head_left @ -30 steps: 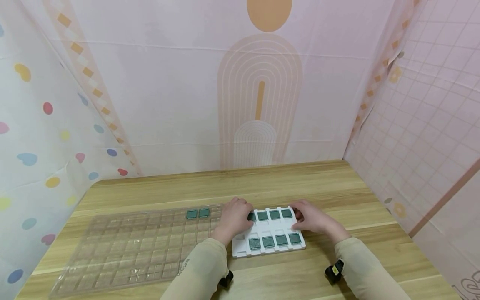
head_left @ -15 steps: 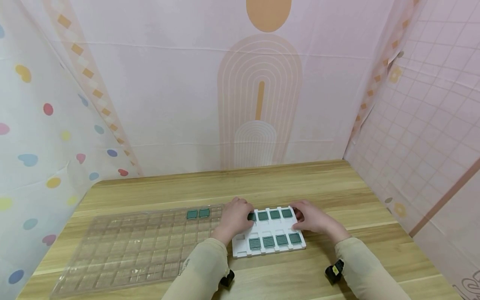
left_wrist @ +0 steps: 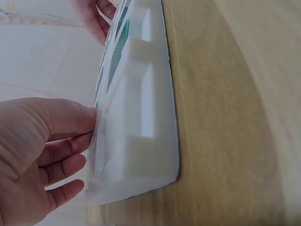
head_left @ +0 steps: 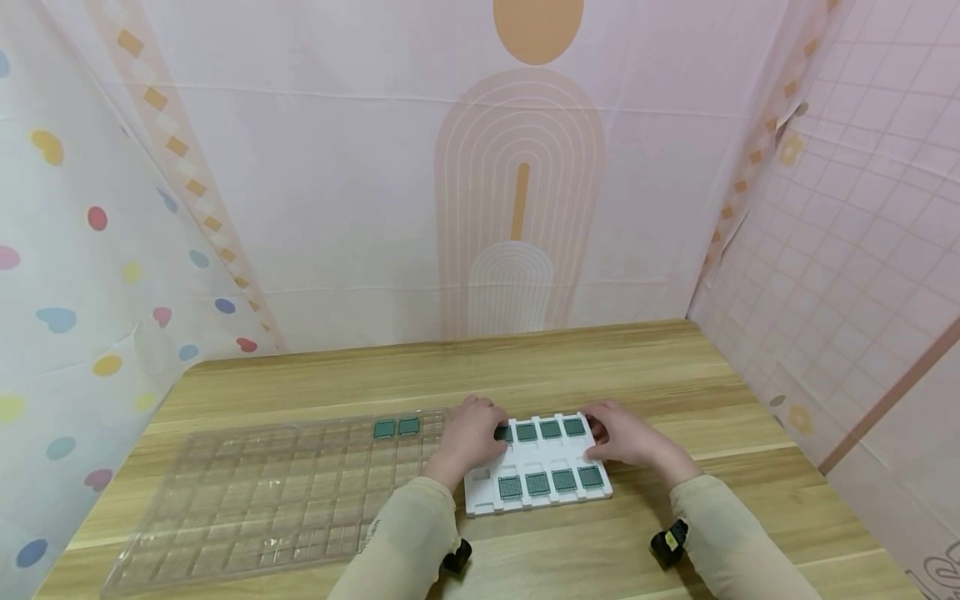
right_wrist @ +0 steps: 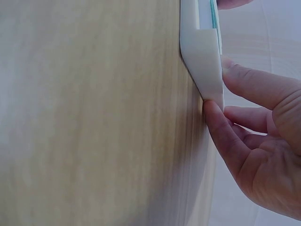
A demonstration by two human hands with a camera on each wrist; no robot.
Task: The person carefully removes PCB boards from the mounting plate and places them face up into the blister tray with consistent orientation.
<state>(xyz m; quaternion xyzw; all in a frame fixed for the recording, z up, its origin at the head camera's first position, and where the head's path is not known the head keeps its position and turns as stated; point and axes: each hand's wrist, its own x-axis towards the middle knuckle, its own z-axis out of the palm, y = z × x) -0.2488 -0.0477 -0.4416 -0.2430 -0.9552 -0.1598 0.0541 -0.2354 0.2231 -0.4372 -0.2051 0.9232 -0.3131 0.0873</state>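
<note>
With your right hand's [head_left: 621,433] fingers clamped on the white tray [head_left: 520,458], at three o'clock from the clear tray [head_left: 255,492], and your left hand [head_left: 469,435] at its ten o'clock, pinching something or nothing, I can't tell, an uneven tug could unseat the green chips [head_left: 537,483].

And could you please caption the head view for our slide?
Left hand and right hand at a white tray of green chips.

A wood-grain worktop [head_left: 585,367] spreads beneath the left hand [head_left: 470,435] and right hand [head_left: 624,435]; beyond them hangs an arch-printed cloth [head_left: 337,208], to their left a dotted cloth [head_left: 67,267], to their right a grid-patterned cloth [head_left: 862,250].
</note>
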